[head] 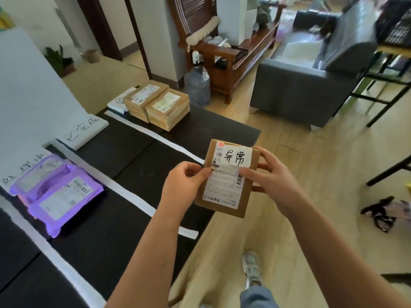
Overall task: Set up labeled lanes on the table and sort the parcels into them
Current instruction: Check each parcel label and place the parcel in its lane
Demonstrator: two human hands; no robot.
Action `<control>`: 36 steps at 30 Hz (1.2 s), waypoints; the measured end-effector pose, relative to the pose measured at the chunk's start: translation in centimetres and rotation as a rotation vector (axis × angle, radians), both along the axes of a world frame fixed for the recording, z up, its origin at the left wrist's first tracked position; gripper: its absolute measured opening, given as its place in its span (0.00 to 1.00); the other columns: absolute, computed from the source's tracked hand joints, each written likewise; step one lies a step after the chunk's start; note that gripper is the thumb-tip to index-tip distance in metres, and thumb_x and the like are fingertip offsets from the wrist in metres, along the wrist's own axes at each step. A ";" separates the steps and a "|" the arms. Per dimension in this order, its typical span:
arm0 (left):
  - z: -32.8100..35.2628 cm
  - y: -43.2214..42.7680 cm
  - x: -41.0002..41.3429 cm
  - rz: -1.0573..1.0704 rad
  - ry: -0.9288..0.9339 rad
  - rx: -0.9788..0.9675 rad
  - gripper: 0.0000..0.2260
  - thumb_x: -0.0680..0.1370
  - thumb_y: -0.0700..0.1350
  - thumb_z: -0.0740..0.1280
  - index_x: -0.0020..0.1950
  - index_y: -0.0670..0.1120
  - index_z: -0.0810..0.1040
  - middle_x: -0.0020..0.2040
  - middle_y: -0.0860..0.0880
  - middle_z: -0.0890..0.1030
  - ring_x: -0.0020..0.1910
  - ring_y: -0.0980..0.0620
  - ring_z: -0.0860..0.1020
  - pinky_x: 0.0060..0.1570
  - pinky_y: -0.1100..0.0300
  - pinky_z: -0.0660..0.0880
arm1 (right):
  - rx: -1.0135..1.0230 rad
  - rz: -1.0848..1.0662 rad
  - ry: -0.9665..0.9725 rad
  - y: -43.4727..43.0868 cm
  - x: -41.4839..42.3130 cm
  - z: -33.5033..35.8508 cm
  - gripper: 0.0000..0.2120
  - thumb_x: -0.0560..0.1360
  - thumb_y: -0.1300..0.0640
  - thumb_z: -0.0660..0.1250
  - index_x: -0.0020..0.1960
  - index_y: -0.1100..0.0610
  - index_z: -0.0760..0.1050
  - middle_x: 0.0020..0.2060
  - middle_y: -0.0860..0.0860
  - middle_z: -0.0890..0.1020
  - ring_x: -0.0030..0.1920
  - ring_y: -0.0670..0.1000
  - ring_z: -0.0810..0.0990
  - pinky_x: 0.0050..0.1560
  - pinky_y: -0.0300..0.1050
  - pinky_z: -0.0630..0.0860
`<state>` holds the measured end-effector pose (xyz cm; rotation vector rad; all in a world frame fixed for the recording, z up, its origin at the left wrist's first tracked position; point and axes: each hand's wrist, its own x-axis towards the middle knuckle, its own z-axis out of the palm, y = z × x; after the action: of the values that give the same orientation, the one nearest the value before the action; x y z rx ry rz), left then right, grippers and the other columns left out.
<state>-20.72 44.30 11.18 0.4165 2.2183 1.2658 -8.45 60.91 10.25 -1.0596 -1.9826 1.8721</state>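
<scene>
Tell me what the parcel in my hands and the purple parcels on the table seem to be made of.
The parcel in hand looks like matte brown cardboard: stiff flat faces, sharp edges, paper labels stuck on. The purple parcels look like plastic mailer bags: glossy sheen, soft wrinkles, rounded puffed edges.

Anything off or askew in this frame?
Minor only. The handwritten slip on the brown parcel, held by the left hand and right hand, covers the top of its shipping label. The purple mailers lie stacked askew, partly over the near lane sign. The brown boxes cover part of the far lane sign.
</scene>
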 end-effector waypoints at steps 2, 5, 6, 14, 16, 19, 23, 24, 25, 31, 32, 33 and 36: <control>-0.2 2.7 -1.0 0.037 0.019 0.004 0.09 0.77 0.50 0.70 0.57 0.51 0.77 0.51 0.53 0.81 0.47 0.57 0.81 0.42 0.64 0.77 | -0.019 0.021 0.013 3.1 -1.9 -0.4 0.29 0.72 0.53 0.75 0.70 0.43 0.69 0.54 0.45 0.83 0.53 0.49 0.84 0.51 0.54 0.83; -0.3 6.8 -2.3 0.092 0.058 0.042 0.10 0.78 0.47 0.69 0.57 0.58 0.76 0.54 0.55 0.80 0.51 0.57 0.80 0.44 0.64 0.78 | -0.041 0.043 0.043 7.8 -4.8 -0.3 0.25 0.73 0.56 0.75 0.67 0.44 0.71 0.52 0.45 0.84 0.49 0.46 0.85 0.46 0.48 0.84; -0.5 8.2 -2.7 0.110 0.061 0.041 0.12 0.78 0.47 0.69 0.58 0.60 0.74 0.56 0.55 0.79 0.55 0.56 0.79 0.50 0.61 0.78 | -0.052 0.044 0.057 9.3 -5.5 -0.3 0.24 0.74 0.57 0.74 0.66 0.44 0.72 0.51 0.45 0.84 0.48 0.44 0.85 0.43 0.44 0.84; -4.1 14.8 -4.0 0.558 -0.302 0.103 0.27 0.75 0.55 0.72 0.70 0.49 0.66 0.62 0.51 0.79 0.57 0.55 0.78 0.57 0.55 0.75 | -0.129 0.103 0.044 15.9 -12.4 -2.3 0.24 0.72 0.58 0.75 0.64 0.46 0.73 0.52 0.46 0.84 0.53 0.49 0.84 0.48 0.51 0.84; -5.5 15.4 -5.2 0.617 -0.331 0.145 0.23 0.75 0.54 0.72 0.66 0.50 0.69 0.55 0.53 0.82 0.54 0.55 0.81 0.57 0.53 0.77 | -0.138 0.111 -0.006 16.1 -14.3 -3.6 0.27 0.72 0.57 0.76 0.67 0.48 0.71 0.54 0.48 0.83 0.54 0.49 0.84 0.48 0.50 0.84; -7.0 16.0 -8.1 0.702 -0.351 0.190 0.24 0.75 0.52 0.73 0.68 0.50 0.70 0.56 0.53 0.82 0.55 0.53 0.81 0.57 0.50 0.79 | -0.137 0.131 -0.070 16.7 -17.4 -5.2 0.29 0.71 0.55 0.77 0.68 0.51 0.70 0.57 0.52 0.82 0.55 0.51 0.83 0.48 0.49 0.84; -8.2 16.5 -12.3 0.785 -0.392 0.157 0.25 0.76 0.49 0.73 0.69 0.48 0.67 0.57 0.51 0.79 0.54 0.53 0.79 0.55 0.53 0.79 | 0.027 0.161 -0.190 17.1 -21.8 -6.6 0.27 0.72 0.51 0.76 0.68 0.53 0.72 0.60 0.49 0.78 0.51 0.47 0.81 0.49 0.46 0.83; -8.4 16.6 -13.4 0.797 -0.402 0.151 0.24 0.76 0.49 0.73 0.68 0.48 0.68 0.56 0.51 0.79 0.53 0.53 0.79 0.54 0.55 0.79 | 0.052 0.178 -0.217 17.2 -23.0 -7.0 0.27 0.72 0.50 0.76 0.67 0.53 0.72 0.60 0.49 0.78 0.50 0.47 0.81 0.49 0.46 0.83; -8.6 16.8 -14.6 0.803 -0.414 0.144 0.23 0.76 0.49 0.72 0.67 0.48 0.68 0.56 0.51 0.79 0.53 0.53 0.79 0.54 0.55 0.78 | 0.072 0.198 -0.242 17.5 -24.2 -7.2 0.26 0.72 0.49 0.75 0.67 0.52 0.72 0.60 0.49 0.77 0.49 0.47 0.80 0.49 0.46 0.82; -10.7 18.2 -20.4 0.718 -0.417 0.062 0.24 0.77 0.46 0.71 0.71 0.48 0.68 0.63 0.50 0.78 0.57 0.52 0.77 0.53 0.55 0.77 | 0.206 0.334 -0.351 19.3 -30.9 -9.9 0.29 0.73 0.46 0.74 0.68 0.53 0.69 0.59 0.48 0.81 0.55 0.50 0.81 0.55 0.52 0.81; -11.2 18.4 -21.1 0.706 -0.419 0.044 0.26 0.77 0.46 0.71 0.72 0.48 0.67 0.64 0.49 0.77 0.59 0.50 0.77 0.55 0.53 0.78 | 0.206 0.341 -0.366 19.4 -31.6 -10.4 0.29 0.73 0.46 0.74 0.69 0.52 0.68 0.59 0.49 0.81 0.55 0.50 0.81 0.54 0.52 0.81; -11.5 18.5 -21.8 0.697 -0.424 0.020 0.27 0.77 0.46 0.71 0.74 0.49 0.66 0.65 0.49 0.77 0.61 0.49 0.77 0.56 0.52 0.78 | 0.201 0.345 -0.386 19.4 -32.3 -10.9 0.30 0.73 0.46 0.74 0.70 0.52 0.67 0.59 0.49 0.81 0.55 0.50 0.81 0.54 0.51 0.81; -12.3 18.9 -23.9 0.711 -0.462 -0.010 0.27 0.79 0.44 0.68 0.77 0.50 0.64 0.67 0.49 0.76 0.62 0.48 0.77 0.49 0.55 0.79 | 0.197 0.369 -0.461 19.2 -34.5 -12.2 0.31 0.75 0.47 0.72 0.73 0.52 0.63 0.61 0.51 0.79 0.55 0.52 0.80 0.53 0.51 0.81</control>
<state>-44.57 63.18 -1.14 -0.6736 2.0072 1.4910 -42.99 80.14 -1.99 -1.2164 -2.7223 1.6413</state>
